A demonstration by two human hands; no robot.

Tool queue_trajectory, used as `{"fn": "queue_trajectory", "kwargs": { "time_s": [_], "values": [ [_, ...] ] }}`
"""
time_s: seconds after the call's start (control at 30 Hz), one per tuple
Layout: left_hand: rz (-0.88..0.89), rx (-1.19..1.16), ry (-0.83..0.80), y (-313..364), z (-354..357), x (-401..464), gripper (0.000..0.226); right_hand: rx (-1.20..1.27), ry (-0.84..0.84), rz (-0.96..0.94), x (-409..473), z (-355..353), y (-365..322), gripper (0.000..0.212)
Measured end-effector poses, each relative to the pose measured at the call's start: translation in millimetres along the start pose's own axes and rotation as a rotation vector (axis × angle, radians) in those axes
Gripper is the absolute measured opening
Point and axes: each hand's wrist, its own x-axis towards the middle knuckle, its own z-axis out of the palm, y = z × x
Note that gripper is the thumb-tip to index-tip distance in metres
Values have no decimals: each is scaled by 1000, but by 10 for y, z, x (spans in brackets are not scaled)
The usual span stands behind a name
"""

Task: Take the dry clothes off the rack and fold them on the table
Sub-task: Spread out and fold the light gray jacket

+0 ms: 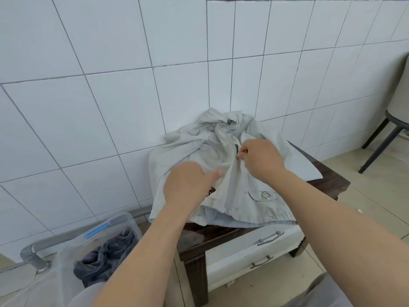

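Both hands [188, 185] [261, 160] hide the jacket's [232, 187] front closure; table [327, 185] mostly covered.

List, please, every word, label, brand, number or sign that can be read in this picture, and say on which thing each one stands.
No text can be read anywhere in this picture.
Dark brown mark on the jacket, beside the left hand: mostly covered and blurred, unreadable.
Blue strip on the clear plastic bin: no writing can be seen on it.
Jacket's metal eyelet and the part pinched by the right hand: no letters visible.
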Motion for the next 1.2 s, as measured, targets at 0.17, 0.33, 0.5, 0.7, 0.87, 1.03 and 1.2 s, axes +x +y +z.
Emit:
{"fn": "queue_trajectory", "kwargs": {
  "time_s": [0.17,0.33,0.5,0.7,0.87,1.03,1.2],
  "values": [
    [143,262,2,330,321,359,50,103,-59,-26,17,-44,-103,14],
    [318,393,-121,471,466,546,33,-154,49,-35,240,-87,63,17],
    [518,449,-620,493,329,561,39,-192,195,71,788,-140,212,20],
    [143,34,-379,304,311,1135,56,40,69,18,972,57,66,15],
    [176,165,-58,526,546,1420,40,117,19,-30,1020,132,79,12],
    [528,333,-404,532,492,1294,41,-64,125,13,1139,190,321,15],
    [320,112,-931,405,263,1229,40,13,192,105,1328,293,417,14]
  ]
}}
